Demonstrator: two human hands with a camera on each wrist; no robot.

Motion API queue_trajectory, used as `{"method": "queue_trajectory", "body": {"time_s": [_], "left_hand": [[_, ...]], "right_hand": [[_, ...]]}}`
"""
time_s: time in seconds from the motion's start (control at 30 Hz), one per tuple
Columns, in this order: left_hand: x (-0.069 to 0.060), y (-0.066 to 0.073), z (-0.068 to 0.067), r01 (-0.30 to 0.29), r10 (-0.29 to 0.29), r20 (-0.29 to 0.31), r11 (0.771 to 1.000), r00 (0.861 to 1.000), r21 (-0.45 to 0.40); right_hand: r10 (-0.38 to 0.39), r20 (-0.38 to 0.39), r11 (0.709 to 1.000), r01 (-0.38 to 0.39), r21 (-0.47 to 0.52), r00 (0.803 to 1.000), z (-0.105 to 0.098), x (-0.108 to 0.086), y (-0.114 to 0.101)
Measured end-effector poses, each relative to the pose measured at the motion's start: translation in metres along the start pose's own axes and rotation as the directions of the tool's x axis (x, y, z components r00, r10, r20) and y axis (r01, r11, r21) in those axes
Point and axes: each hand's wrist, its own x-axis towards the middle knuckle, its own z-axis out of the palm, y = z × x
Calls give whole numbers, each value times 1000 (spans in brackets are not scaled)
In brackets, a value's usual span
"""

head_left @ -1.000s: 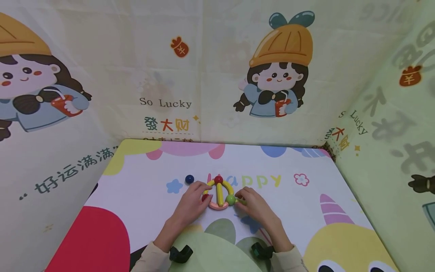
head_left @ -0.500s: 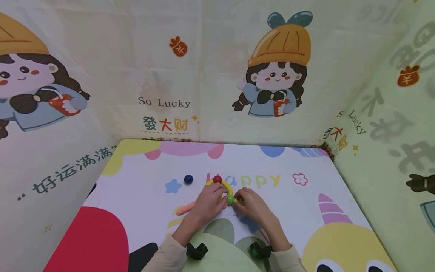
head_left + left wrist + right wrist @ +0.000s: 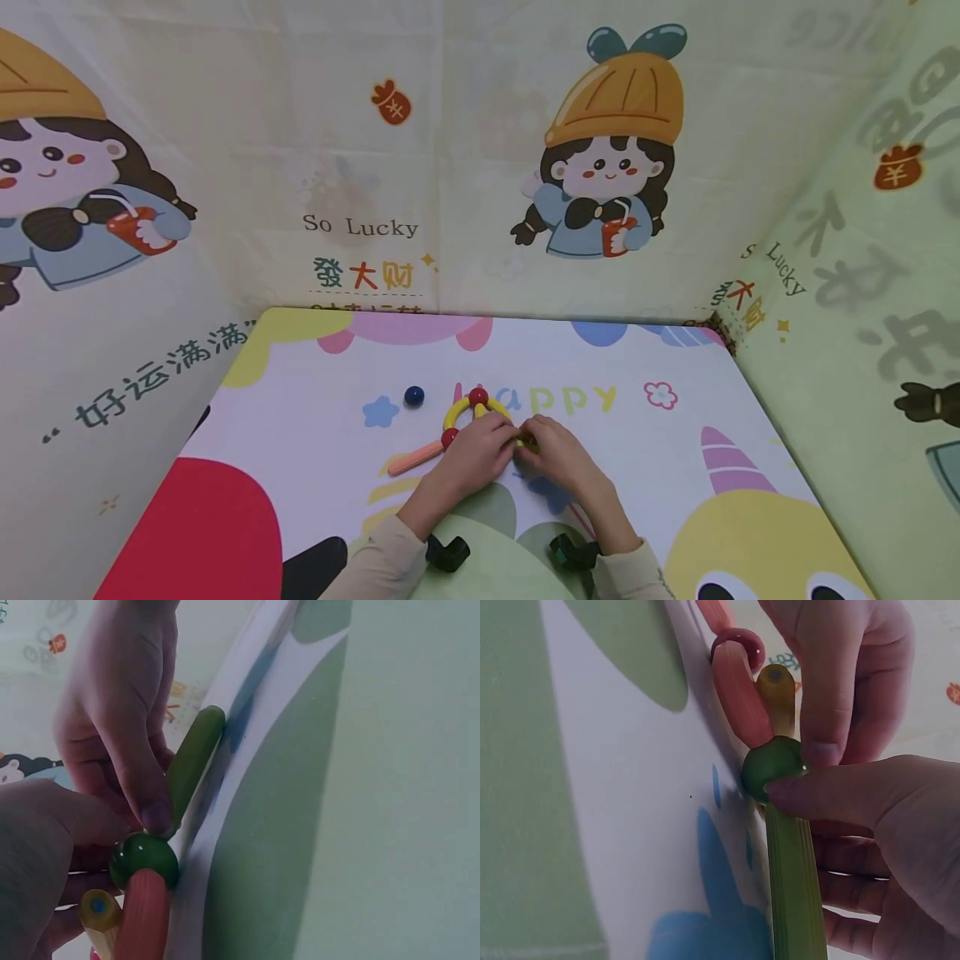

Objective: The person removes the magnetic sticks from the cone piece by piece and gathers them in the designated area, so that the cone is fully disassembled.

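Observation:
In the head view my left hand (image 3: 480,450) and right hand (image 3: 558,450) meet at the right side of a toy figure built from sticks and balls. The left fingers hold a glossy green ball (image 3: 142,861). My right thumb and fingers pinch a straight green stick (image 3: 793,877) where it meets that ball. A curved pink stick (image 3: 739,694) joins the ball from the other side, beside a yellow stick end (image 3: 777,690). Farther along are a red ball (image 3: 450,438), a top red ball (image 3: 478,397), curved yellow sticks (image 3: 454,411) and a straight pink stick (image 3: 415,458). The left hand hides part of the figure.
A loose dark blue ball (image 3: 414,397) lies behind and left of the figure. The printed tabletop (image 3: 600,358) is bordered by hanging cloth (image 3: 480,275) at the back and sides. Black camera mounts (image 3: 448,553) sit on both wrists.
My left hand has moved right, from the left red ball to the green ball, which it now covers in the head view. The pink stick on the left has come into sight. My right hand stays nearly still.

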Motion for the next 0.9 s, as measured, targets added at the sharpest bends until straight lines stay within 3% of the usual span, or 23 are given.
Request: {"method": "queue_trajectory", "body": {"time_s": [0.27,0.9], "left_hand": [[-1,0,1,51,-51,52,999,997,9],[-3,-2,4,65,-65,76,998,995,2]], "right_hand": [[12,24,1000,-12,13,1000,0,0,0],[-39,-18,998,40,39,999,5,2,6]]}}
